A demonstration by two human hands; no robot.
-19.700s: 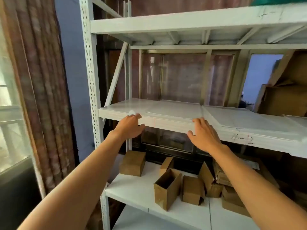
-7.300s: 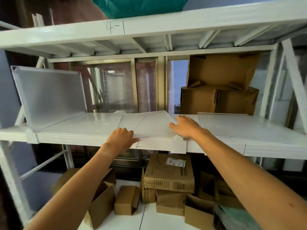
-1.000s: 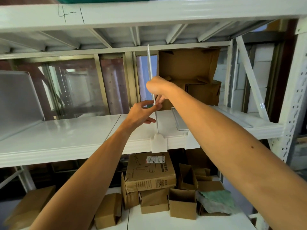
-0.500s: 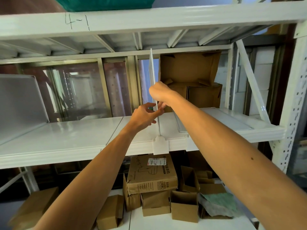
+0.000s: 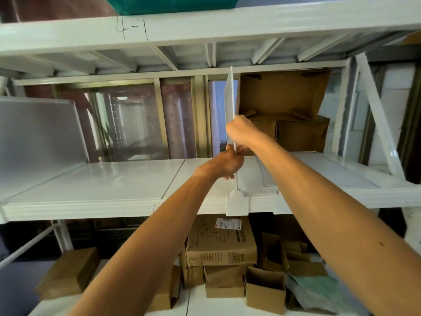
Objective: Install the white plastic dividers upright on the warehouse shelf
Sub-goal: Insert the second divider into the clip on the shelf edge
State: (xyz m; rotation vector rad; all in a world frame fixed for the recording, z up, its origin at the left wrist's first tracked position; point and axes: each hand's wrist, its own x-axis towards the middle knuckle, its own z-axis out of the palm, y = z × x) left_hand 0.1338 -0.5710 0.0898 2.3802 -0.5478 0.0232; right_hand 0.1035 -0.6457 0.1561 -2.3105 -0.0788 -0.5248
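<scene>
Hands: R hand (image 5: 241,131) above L hand (image 5: 230,161), both gripping upright divider (image 5: 231,99)

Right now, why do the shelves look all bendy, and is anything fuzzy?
Head view: the wide-angle lens curves the top beam and the shelf; head view: the slanted brace at the right edge is smeared by blur; head view: the divider, seen edge-on, looks fairly sharp.
</scene>
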